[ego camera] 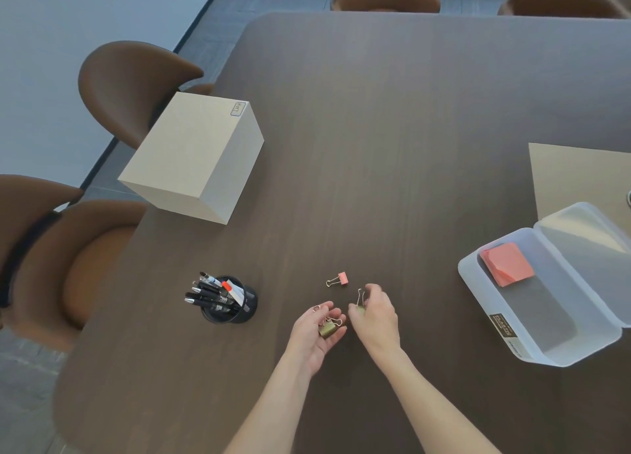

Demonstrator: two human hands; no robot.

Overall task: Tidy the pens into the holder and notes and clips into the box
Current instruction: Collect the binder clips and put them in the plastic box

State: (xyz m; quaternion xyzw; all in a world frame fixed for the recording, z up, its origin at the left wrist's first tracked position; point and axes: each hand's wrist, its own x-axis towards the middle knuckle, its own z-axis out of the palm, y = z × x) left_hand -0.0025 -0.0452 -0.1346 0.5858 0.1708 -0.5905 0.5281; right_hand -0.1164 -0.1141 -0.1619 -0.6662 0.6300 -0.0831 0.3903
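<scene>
My left hand [316, 334] lies palm up over the table with a gold binder clip [328, 329] resting in it. Just to its right, my right hand [375, 313] pinches a second gold binder clip [360, 300] by its body, wire handles pointing up. A pink binder clip [339, 279] lies on the table just beyond both hands. A black pen holder [247, 305] with several pens [211, 291] stands to the left. At the right sits an open translucent plastic box [532, 337] with a stack of pink notes [507, 264] inside.
A beige cardboard box [194, 153] stands at the table's left edge. A tan sheet [580, 177] lies at the right edge behind the plastic box. Brown chairs [129, 85] ring the dark wooden table [392, 129].
</scene>
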